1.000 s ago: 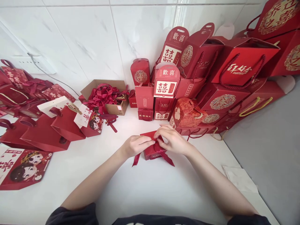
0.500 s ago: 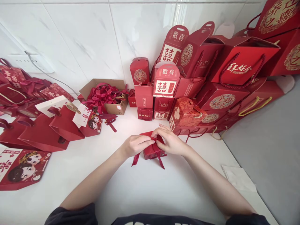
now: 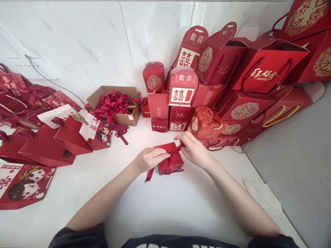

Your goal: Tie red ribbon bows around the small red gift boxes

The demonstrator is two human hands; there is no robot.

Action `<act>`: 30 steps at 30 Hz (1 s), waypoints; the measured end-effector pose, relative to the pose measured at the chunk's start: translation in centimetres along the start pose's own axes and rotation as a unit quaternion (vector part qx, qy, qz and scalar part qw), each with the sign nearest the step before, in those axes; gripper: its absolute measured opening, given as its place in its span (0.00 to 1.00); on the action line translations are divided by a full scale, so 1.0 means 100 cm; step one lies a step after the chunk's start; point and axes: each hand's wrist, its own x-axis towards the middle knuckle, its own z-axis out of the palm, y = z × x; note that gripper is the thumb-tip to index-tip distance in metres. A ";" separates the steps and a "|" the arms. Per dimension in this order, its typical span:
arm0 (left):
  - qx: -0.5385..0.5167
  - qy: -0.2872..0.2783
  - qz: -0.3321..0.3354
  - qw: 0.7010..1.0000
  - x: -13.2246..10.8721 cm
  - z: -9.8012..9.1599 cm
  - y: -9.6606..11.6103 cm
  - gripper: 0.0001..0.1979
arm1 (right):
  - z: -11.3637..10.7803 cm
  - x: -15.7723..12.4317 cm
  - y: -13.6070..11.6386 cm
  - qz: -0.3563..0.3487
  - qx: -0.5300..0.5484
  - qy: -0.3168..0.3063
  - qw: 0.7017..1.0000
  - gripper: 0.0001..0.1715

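Note:
A small red gift box (image 3: pixel 177 159) sits on the white table in front of me. Dark red ribbon (image 3: pixel 170 167) crosses its top, and one tail hangs off its left front side. My left hand (image 3: pixel 151 159) lies over the box's left edge, its fingers pressed together on the ribbon near the middle of the lid. Off the box's right back corner, my right hand (image 3: pixel 193 150) pinches another length of the ribbon and holds it stretched out from the centre. The fingertips of my left hand partly cover the crossing point.
Behind the box, red gift boxes (image 3: pixel 183 91) with gold and white print are stacked against the tiled wall. A cardboard box (image 3: pixel 129 120) holds loose ribbons. More red boxes (image 3: pixel 46 148) stand at left. A white tissue (image 3: pixel 262 195) lies at right.
My right hand has drawn away from the middle of the lid to the right, pulling a length of ribbon with it. My left hand has stayed at the lid's middle.

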 end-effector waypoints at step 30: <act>-0.137 -0.216 -0.360 0.897 0.029 -0.042 0.002 0.17 | -0.006 0.000 0.010 0.176 0.362 -0.223 0.888 0.15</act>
